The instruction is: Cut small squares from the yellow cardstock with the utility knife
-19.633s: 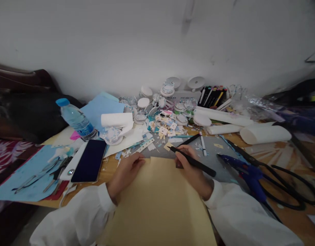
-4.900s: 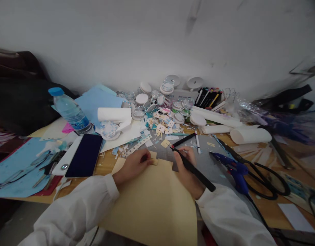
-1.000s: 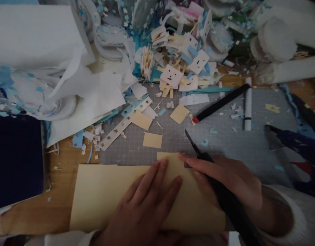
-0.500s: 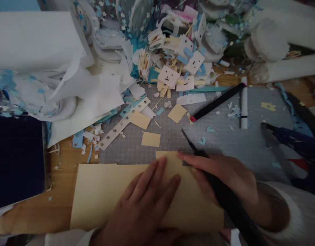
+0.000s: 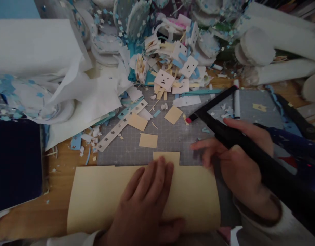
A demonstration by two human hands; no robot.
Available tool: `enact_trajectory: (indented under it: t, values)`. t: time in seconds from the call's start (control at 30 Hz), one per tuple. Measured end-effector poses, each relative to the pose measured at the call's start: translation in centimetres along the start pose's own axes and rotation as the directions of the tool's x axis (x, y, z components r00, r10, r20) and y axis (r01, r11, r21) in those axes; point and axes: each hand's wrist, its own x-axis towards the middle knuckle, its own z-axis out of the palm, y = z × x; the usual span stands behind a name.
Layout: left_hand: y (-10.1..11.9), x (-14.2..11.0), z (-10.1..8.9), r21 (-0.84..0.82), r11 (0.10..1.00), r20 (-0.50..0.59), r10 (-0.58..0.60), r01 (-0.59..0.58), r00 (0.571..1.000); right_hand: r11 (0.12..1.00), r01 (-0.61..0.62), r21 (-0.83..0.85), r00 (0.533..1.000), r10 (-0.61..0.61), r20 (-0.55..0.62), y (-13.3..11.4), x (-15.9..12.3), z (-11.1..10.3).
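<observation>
A sheet of cream card (image 5: 195, 201) lies across the lower middle, with a small tab sticking out from its top edge. My left hand (image 5: 147, 201) rests flat on it, fingers stretched toward that tab. In my right hand (image 5: 241, 160) is a black craft knife (image 5: 236, 140), raised to the right of the card and pointing up and left. Its tip overlaps a black pen (image 5: 216, 102) in view, so the blade is hard to make out. Small cream card rectangles (image 5: 148, 140) lie above the sheet on the grey cutting mat (image 5: 126, 153).
Small paper figures with drawn faces (image 5: 164, 80) are heaped at the back. White paper (image 5: 93, 89) and a dark blue flat item (image 5: 17, 164) are on the left. A punched strip (image 5: 122, 124), a white pen (image 5: 236, 102) and scraps lie on the mat. A dark blue tool (image 5: 290, 141) is at right.
My right hand has lifted off the card's tab and moved right and up with the craft knife. My left hand stays on the card, its fingers drawn closer together.
</observation>
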Motion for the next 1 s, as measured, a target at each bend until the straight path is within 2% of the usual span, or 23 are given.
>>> enact_trajectory:
  t: [0.13,0.23,0.33,0.43,0.53,0.67,0.73,0.87,1.0]
  values:
    - [0.4,0.2,0.0,-0.028,1.000,0.006,-0.005,0.005,1.000,0.997,0.046,-0.058,0.994,-0.052,-0.096,-0.4,0.0,0.2]
    - [0.5,0.3,0.0,-0.027,0.999,0.035,0.024,-0.023,0.999,0.966,0.016,-0.258,0.980,-0.066,-0.187,-2.1,-1.1,0.6]
    - [0.4,0.5,0.1,-0.024,0.999,0.027,0.029,-0.028,0.999,0.893,-0.044,-0.447,0.973,-0.063,-0.222,-3.7,-2.8,1.4]
    - [0.3,0.6,0.1,-0.033,0.999,0.013,0.033,-0.033,0.999,0.879,-0.032,-0.475,0.980,-0.065,-0.188,-4.0,-4.4,2.5]
    - [0.2,0.5,0.1,-0.049,0.998,0.003,0.051,-0.051,0.999,0.903,-0.023,-0.429,0.990,-0.039,-0.135,-3.0,-5.5,3.7]
    - [0.1,0.7,0.2,-0.066,0.996,0.005,0.057,-0.056,0.998,0.900,-0.109,-0.422,0.992,0.069,-0.108,-1.6,-6.3,4.5]
    - [0.1,0.7,0.3,-0.069,0.995,-0.014,0.065,-0.065,0.998,0.883,-0.110,-0.456,0.990,0.055,-0.133,-1.2,-6.5,4.8]
    - [0.1,0.7,0.4,-0.072,0.995,-0.011,0.073,-0.074,0.997,0.863,-0.033,-0.504,0.989,-0.043,-0.139,-0.4,-6.7,4.6]
    - [0.0,0.6,0.5,-0.059,0.995,-0.007,0.083,-0.083,0.997,0.872,-0.048,-0.488,0.999,0.051,-0.006,-0.1,-6.7,4.1]
